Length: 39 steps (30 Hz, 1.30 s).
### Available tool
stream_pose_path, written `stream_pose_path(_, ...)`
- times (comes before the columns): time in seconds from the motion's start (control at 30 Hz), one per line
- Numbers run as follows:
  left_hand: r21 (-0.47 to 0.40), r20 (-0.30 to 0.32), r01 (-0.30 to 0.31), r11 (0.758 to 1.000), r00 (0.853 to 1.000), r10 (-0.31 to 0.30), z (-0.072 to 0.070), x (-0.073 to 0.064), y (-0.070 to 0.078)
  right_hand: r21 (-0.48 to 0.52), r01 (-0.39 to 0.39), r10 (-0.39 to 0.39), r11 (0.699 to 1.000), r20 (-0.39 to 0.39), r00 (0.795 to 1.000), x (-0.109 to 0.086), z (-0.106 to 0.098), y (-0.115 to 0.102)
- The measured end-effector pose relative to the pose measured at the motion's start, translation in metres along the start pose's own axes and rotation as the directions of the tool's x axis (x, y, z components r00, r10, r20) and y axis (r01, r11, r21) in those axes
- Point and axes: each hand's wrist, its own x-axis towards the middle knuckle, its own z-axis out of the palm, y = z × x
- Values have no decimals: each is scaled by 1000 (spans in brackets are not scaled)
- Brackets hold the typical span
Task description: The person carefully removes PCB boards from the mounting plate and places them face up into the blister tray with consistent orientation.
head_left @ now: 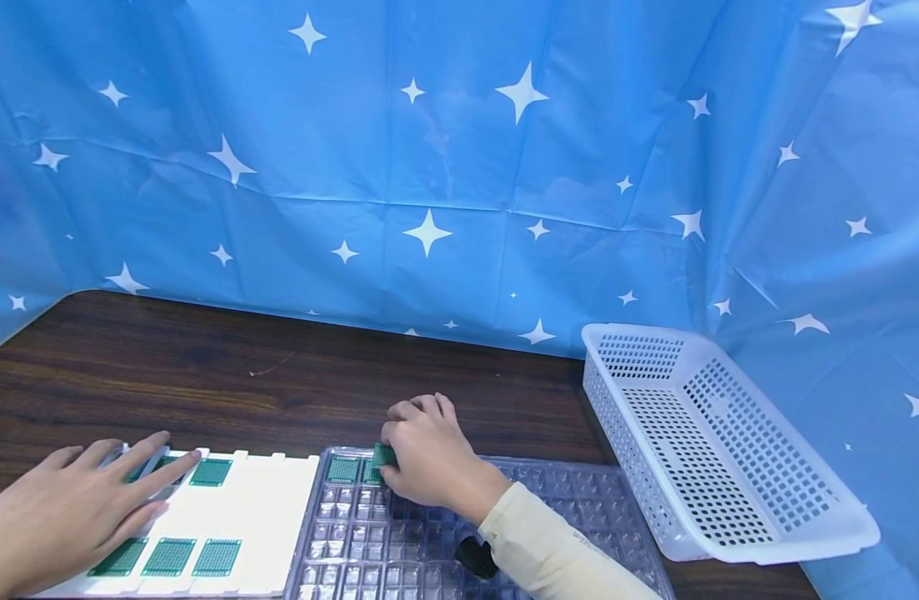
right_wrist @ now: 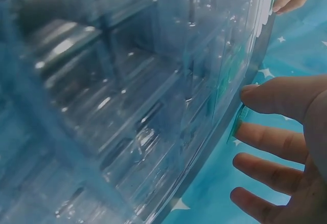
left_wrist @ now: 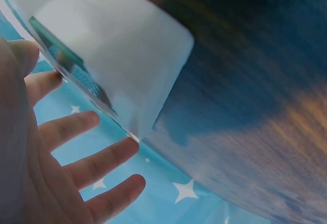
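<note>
Clearly, your right-hand grip point(head_left: 432, 458) is clamped on a held board point(head_left: 385, 455) — thin, flat and green, pinched between thumb and forefinger while the other fingers bend loosely beside it. That board sits tilted at the far left corner of the clear tray point(head_left: 369, 533), a glossy plastic sheet moulded into small square pockets. Your left-hand grip point(head_left: 77, 508) holds nothing, its fingers spread well apart over the smooth white panel point(head_left: 257, 517); you cannot tell how firmly they rest there.

Just left of your pinch, one green grid-patterned board point(head_left: 342, 469) lies in a corner pocket, and another shows beside it, partly covered by the held one. On the panel, three perforated boards point(head_left: 169, 557) line the near side, with a fourth board point(head_left: 210, 472) at the far side; your fingers hide more green behind them. A dark lump point(head_left: 476, 557) by your cream sleeve point(head_left: 556, 542) is hard to make out.

Farther out, a white lattice basket point(head_left: 646, 467) stands right of the tray on the wood-grained worktop point(head_left: 204, 358) — both trays run off the bottom edge.
</note>
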Motion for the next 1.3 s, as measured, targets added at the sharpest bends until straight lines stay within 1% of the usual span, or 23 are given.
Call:
stream_pose_path(0.1, -1, -1, -1, 1000, 1000, 1, 1, 0, 0, 2, -3, 3, 1000, 9, 1000, -2, 1, 1)
stream_pose_path(0.27, 10, -20, -8, 1000, 1000, 8, 2, 0, -1, 7, 1, -1, 1000, 17, 1000, -5, 1, 4)
stream_pose_path(0.57, 1, -5, -2, 1000, 1000, 2, 2, 1, -1, 16, 8, -8, 1000, -17, 1000, -10, 3, 10)
stream_pose_path(0.77, 2, 4, 7, 1000, 1000, -7, 0, 0, 1, 20, -3, 3, 1000, -5, 1000, -11, 5, 12)
stream_pose_path(1.0, 1, 8, 9, 1000, 1000, -9, 2, 0, 1, 13, -6, 6, 1000, 21, 1000, -13, 6, 13)
stream_pose_path(1.3, -3, 20, 10, 1000, 1000, -10, 3, 1, 0, 6, -12, 12, 1000, 18, 1000, -14, 9, 15)
